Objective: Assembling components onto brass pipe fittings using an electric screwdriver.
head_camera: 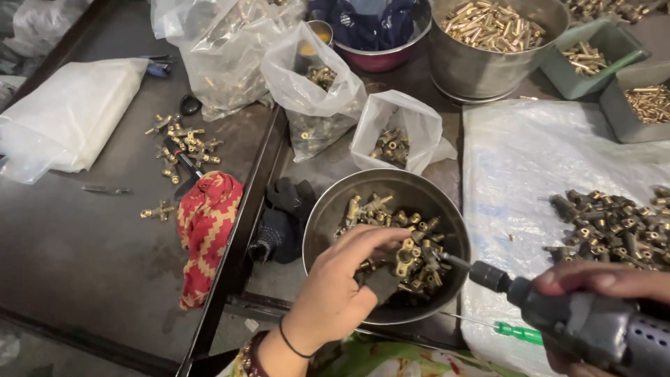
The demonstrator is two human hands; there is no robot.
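Near the worktop's (84,258) left edge we see a folded white plastic bag (66,119), loose brass fittings (183,143) and a red-and-yellow patterned cloth (206,230). Along the far edge we find a large steel pot (488,66) of brass pins, two grey-green trays (590,59) and clear bags (317,94) of fittings.

2 steel bowls: near (321,216), far right (453,70). 1 red bowl (380,59). 3 clear bags of brass parts (223,63) (317,98) (412,122). 2 green trays (558,70) (618,112). 1 power driver (593,324).

Red-yellow zigzag cloth (204,227), green screwdriver handle (519,333)
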